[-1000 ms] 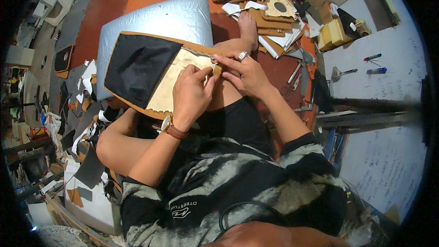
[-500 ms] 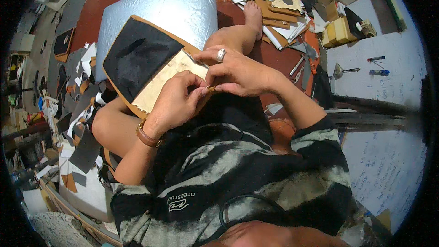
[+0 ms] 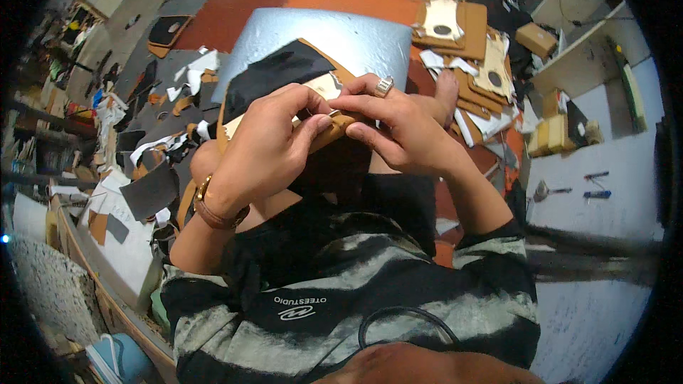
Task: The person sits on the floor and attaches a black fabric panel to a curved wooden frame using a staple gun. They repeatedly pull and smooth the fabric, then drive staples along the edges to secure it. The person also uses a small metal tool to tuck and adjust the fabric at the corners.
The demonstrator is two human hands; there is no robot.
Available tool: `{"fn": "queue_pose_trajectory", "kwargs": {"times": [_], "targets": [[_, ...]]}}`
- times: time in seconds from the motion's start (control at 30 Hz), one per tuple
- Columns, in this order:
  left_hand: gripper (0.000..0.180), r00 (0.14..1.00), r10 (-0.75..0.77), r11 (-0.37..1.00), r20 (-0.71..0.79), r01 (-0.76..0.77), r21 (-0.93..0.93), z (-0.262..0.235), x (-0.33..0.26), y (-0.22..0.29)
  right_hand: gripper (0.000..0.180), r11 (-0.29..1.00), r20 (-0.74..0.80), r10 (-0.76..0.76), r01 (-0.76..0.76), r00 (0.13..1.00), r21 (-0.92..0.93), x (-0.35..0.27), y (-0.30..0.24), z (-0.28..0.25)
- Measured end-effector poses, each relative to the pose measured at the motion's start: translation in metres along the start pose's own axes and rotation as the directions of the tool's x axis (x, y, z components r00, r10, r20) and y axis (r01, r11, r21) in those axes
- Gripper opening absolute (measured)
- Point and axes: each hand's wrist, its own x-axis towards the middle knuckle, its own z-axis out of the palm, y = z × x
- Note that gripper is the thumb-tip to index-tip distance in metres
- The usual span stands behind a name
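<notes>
A flat tan leather panel [image 3: 345, 71] rests across my lap, with a black lining piece [image 3: 274, 71] and a cream strip [image 3: 324, 87] on its upper face. At the panel's near right edge, my left hand [image 3: 270, 146] pinches the tan rim between thumb and forefinger. My right hand [image 3: 413, 131], with a ring on one finger, closes on the same edge just beside the left fingertips. Whatever small thing may lie between the fingertips is too small to make out. Behind the panel lies a silver padded sheet [image 3: 334, 32].
Tan panels with cream pieces [image 3: 441, 18] are stacked at the far right, near my bare foot [image 3: 446, 96]. Leather and paper scraps [image 3: 153, 199] litter the left side. Yellow blocks [image 3: 549, 135] and a blue marker [image 3: 596, 194] lie on the white surface at right.
The whole view has shifted, so the surroundings appear farther right. The panel's near edge is lifted and tilted more. Both hands remain close together on its rim, the right fingers reaching over it.
</notes>
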Motion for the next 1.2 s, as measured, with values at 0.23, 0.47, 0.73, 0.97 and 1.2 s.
{"fn": "queue_pose_trajectory", "kwargs": {"times": [0.23,0.47,0.73,0.97,1.2], "targets": [[0.008,0.997,-0.008,0.999,-0.079,0.011,0.033,-0.015,-0.017,0.008,0.026,0.962,0.167,0.097,-0.135,0.981,0.238,0.031,-0.015,-0.007],[0.017,0.996,0.069,0.998,0.049,-0.068,-0.01,-0.023,-0.03,0.002,0.02,0.821,0.219,0.313,-0.379,0.924,0.426,0.023,-0.024,0.008],[0.015,0.996,0.039,0.999,-0.086,-0.038,0.007,-0.021,-0.04,0.003,0.02,0.994,0.036,0.094,-0.096,0.995,0.059,0.022,-0.045,0.018],[0.015,0.984,0.086,0.995,-0.156,-0.078,0.056,-0.028,-0.041,0.002,0.028,0.889,0.19,0.058,0.036,0.98,-0.456,0.048,-0.076,-0.002],[0.017,0.982,0.01,1.0,-0.189,-0.014,-0.022,-0.042,-0.033,0.005,0.022,0.933,0.197,-0.184,0.235,0.963,-0.272,0.076,-0.059,-0.008]]}}
